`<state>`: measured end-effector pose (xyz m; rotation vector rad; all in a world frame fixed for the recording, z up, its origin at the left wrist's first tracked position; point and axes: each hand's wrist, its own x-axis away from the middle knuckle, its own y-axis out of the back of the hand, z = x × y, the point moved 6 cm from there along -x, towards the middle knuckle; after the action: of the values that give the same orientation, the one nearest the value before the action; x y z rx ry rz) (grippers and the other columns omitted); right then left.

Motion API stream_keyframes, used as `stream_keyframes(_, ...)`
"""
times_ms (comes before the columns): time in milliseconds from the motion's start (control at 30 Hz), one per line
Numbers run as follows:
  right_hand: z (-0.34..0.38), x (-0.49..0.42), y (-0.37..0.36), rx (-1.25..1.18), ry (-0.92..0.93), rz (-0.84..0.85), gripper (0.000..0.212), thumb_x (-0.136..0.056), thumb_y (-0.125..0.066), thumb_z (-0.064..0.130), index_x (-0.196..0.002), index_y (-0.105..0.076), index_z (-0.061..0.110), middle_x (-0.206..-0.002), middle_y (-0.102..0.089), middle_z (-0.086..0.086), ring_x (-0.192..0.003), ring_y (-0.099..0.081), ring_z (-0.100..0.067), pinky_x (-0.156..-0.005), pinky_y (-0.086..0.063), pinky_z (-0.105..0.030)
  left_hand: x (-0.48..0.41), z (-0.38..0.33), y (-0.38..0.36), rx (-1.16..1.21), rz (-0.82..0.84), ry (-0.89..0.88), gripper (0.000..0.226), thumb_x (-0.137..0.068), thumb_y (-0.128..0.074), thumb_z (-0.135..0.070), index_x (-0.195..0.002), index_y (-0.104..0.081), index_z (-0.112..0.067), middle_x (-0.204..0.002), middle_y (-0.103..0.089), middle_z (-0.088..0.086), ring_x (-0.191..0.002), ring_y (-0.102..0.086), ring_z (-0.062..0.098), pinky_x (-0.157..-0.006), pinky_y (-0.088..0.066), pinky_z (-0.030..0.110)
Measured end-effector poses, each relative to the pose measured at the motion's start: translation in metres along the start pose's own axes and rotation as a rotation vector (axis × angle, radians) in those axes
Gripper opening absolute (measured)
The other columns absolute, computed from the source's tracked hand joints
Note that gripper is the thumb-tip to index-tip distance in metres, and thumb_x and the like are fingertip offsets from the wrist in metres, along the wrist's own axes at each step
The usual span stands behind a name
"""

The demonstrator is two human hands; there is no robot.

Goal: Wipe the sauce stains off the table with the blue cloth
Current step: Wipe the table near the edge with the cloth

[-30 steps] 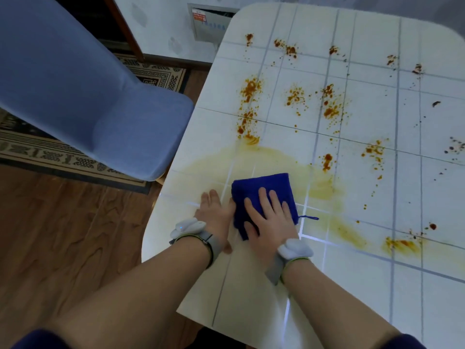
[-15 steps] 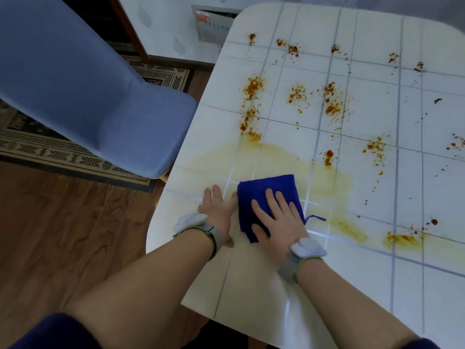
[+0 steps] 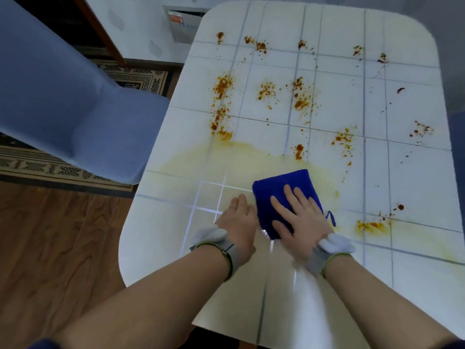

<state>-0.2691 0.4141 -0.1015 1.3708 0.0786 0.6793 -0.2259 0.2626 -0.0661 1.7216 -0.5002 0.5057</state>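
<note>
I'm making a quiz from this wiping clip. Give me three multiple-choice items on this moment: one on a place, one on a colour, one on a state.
1. Where on the table is the blue cloth?
A. hanging off its near edge
B. at its far end
C. flat under the right hand

2. What colour is the chair?
A. red
B. blue
C. green

3. How are the right hand's fingers?
A. straight, pressing on the cloth
B. curled into a fist
C. pinching a corner

Answers:
1 C, the hand covers the cloth's near part on the tabletop.
2 B, its seat and back are blue.
3 A, the fingers lie spread flat on the fabric.
</note>
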Motion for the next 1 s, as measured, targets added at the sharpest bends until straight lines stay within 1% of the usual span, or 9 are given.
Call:
stream_keyframes(167,-0.075,0.009,0.020,-0.040,-0.486,-0.081,0.058,-0.098,-0.025,0.050,-0.152,-0.016,0.032,-0.161,-0.002,-0.007,-0.146,-0.002,-0.030,-0.117,-0.012,-0.047,-0.011,-0.028,0.005,-0.036,-0.045,-0.095,0.093,-0.086,-0.071,-0.037,-0.152,-0.013,-0.007,-0.162,0.004,0.013,-0.150,0.001,0.027,-0.121,-0.013,0.035)
stream_keyframes(233,-0.049,0.003,0.013,-0.049,-0.459,-0.100,0.057,-0.098,-0.026,0.049,-0.152,-0.015,0.034,-0.161,-0.001,-0.008,-0.146,0.000,-0.030,-0.117,-0.008,-0.048,-0.021,-0.038,0.005,-0.058,-0.052,-0.113,0.097,-0.082,-0.073,-0.039,-0.152,-0.014,-0.006,-0.162,0.002,0.014,-0.150,0.000,0.028,-0.121,-0.014,0.037)
stream_keyframes(400,-0.048,0.018,0.003,-0.001,-0.034,0.064,0.070,-0.083,-0.006,0.065,-0.150,-0.008,0.043,-0.158,0.012,0.005,-0.147,0.010,-0.021,-0.116,0.004,-0.037,-0.032,-0.050,-0.010,-0.156,-0.021,-0.122,0.111,-0.072,-0.077,-0.043,-0.153,-0.010,-0.008,-0.161,-0.001,0.019,-0.149,0.000,0.032,-0.118,-0.022,0.044)
stream_keyframes(600,-0.113,0.031,0.019,-0.080,-0.575,-0.131,0.056,-0.099,-0.027,0.048,-0.152,-0.019,0.031,-0.160,-0.006,-0.007,-0.145,-0.004,-0.030,-0.116,-0.014,-0.050,-0.035,-0.054,-0.014,-0.150,0.050,-0.140,0.113,-0.073,-0.080,-0.046,-0.153,-0.009,-0.013,-0.162,0.007,0.013,-0.149,0.005,0.030,-0.118,-0.022,0.046)
stream_keyframes(667,-0.084,0.025,0.013,-0.092,-0.543,-0.179,0.054,-0.097,-0.029,0.046,-0.150,-0.025,0.031,-0.160,-0.012,-0.010,-0.145,-0.010,-0.033,-0.114,-0.013,-0.050,-0.040,-0.054,-0.016,-0.142,0.070,-0.128,0.114,-0.072,-0.081,-0.046,-0.153,-0.009,-0.012,-0.162,0.006,0.014,-0.149,0.005,0.031,-0.118,-0.023,0.047)
stream_keyframes(767,-0.029,0.020,-0.007,-0.061,-0.195,-0.128,0.057,-0.092,-0.030,0.049,-0.147,-0.033,0.032,-0.157,-0.022,-0.009,-0.143,-0.023,-0.034,-0.114,-0.011,-0.045,-0.042,-0.056,-0.017,-0.199,0.060,-0.119,0.118,-0.070,-0.081,-0.049,-0.154,-0.006,-0.014,-0.160,0.001,0.015,-0.148,0.002,0.031,-0.116,-0.026,0.048)
stream_keyframes(833,-0.031,0.022,-0.013,-0.010,-0.074,-0.027,0.063,-0.089,-0.020,0.056,-0.150,-0.017,0.038,-0.159,-0.003,0.000,-0.147,-0.010,-0.027,-0.117,-0.003,-0.039,-0.042,-0.055,-0.018,-0.220,0.057,-0.117,0.120,-0.069,-0.081,-0.050,-0.154,-0.004,-0.014,-0.160,0.001,0.015,-0.148,0.002,0.032,-0.116,-0.027,0.048)
stream_keyframes(900,-0.066,0.023,-0.002,-0.018,-0.122,-0.021,0.066,-0.088,-0.016,0.061,-0.150,-0.010,0.039,-0.159,0.005,0.002,-0.148,-0.001,-0.024,-0.117,-0.004,-0.041,-0.043,-0.054,-0.019,-0.196,0.070,-0.120,0.119,-0.070,-0.081,-0.049,-0.154,-0.006,-0.012,-0.161,0.004,0.016,-0.148,0.005,0.033,-0.116,-0.026,0.048)
stream_keyframes(1000,-0.119,0.029,0.016,-0.118,-0.463,-0.071,0.060,-0.097,-0.028,0.052,-0.152,-0.014,0.034,-0.161,-0.001,-0.005,-0.147,-0.001,-0.027,-0.117,-0.011,-0.047,-0.041,-0.052,-0.019,-0.189,0.083,-0.114,0.117,-0.070,-0.082,-0.047,-0.153,-0.009,-0.010,-0.161,0.006,0.018,-0.149,0.006,0.033,-0.116,-0.026,0.048)
